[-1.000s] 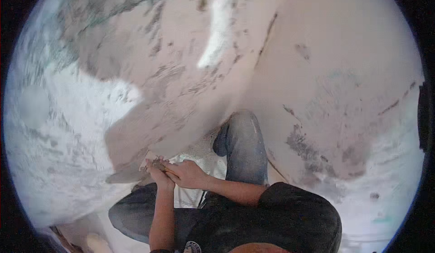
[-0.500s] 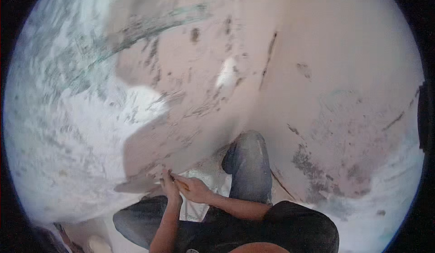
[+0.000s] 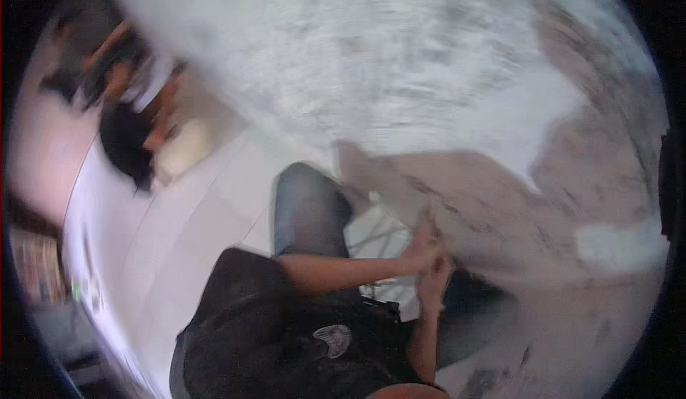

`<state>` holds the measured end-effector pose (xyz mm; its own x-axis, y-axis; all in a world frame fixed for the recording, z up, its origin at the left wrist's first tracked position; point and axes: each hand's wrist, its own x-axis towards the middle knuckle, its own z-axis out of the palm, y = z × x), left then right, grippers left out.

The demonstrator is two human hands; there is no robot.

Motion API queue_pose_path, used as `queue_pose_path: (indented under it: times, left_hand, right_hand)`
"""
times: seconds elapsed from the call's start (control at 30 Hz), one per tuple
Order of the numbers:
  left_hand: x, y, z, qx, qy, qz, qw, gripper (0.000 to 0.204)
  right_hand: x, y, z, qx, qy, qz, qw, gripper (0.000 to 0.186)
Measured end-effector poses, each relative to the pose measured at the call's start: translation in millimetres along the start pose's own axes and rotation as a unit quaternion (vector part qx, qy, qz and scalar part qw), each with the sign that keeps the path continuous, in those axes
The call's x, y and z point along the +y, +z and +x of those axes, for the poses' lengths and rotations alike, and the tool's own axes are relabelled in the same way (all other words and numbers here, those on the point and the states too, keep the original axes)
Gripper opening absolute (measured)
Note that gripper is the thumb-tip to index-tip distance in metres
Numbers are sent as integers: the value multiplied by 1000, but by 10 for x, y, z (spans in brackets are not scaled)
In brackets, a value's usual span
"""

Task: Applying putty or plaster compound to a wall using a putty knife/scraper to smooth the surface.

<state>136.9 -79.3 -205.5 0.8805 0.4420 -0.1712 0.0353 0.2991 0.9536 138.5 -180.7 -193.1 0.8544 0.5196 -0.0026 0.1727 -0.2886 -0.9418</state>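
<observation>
Although blur hides the fingertips, I can see the left hand [image 3: 420, 257] and right hand [image 3: 434, 282] brought together in front of the lap, near the brown lower part of a broad mottled surface [image 3: 457, 174]; whether they pinch anything, I cannot tell. With fingers crowded so closely, a careless slip could pinch skin, or knuckles could scrape that surface if the arms reached out. Its edge slants past the jeans-clad knee [image 3: 307, 213], leaving the hands little space, whereas pale floor [image 3: 229, 184] opens leftward, as far as another person [image 3: 127, 138]
</observation>
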Motion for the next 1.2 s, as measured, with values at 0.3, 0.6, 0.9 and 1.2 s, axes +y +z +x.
queue_pose_path:
  times: [0.3, 0.6, 0.9, 1.2]
  left_hand:
    - [268, -182, 165, -4, 167, 187, 968, 97]
    - [283, -30, 117, -39, 138, 93, 985, 99]
    - [145, 29, 273, -14, 102, -49, 993, 92]
    - [144, 60, 326, 20, 66, -88, 994, 91]
  right_hand:
    - [-167, 212, 164, 25, -30, -23, 999, 78]
    - [-796, -10, 281, -39, -7, -149, 988, 55]
    - [-984, -137, 657, -103, 36, -411, 905, 42]
    - [-852, -112, 756, -131, 69, -472, 869, 40]
